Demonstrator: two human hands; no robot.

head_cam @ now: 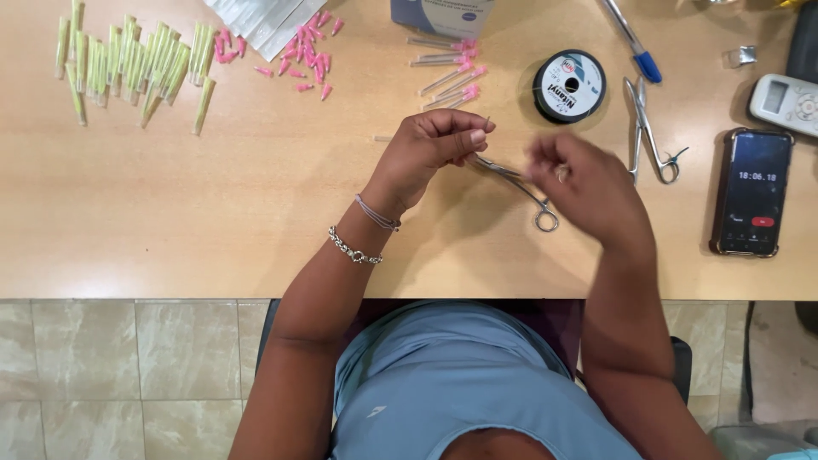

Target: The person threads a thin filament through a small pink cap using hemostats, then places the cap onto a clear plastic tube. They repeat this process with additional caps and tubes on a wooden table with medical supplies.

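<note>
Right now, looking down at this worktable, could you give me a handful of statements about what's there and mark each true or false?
1. The left hand pinches a thin needle above the table. True.
2. The right hand holds the blue pen. False: the pen lies untouched at the table's far edge; the right hand is at the metal forceps.
3. The green-capped pieces lie at the far left. True.
4. The thread spool sits on the phone. False: it rests on the table, apart from the phone at the right.
5. A second pair of forceps lies beside the spool. True.
</note>
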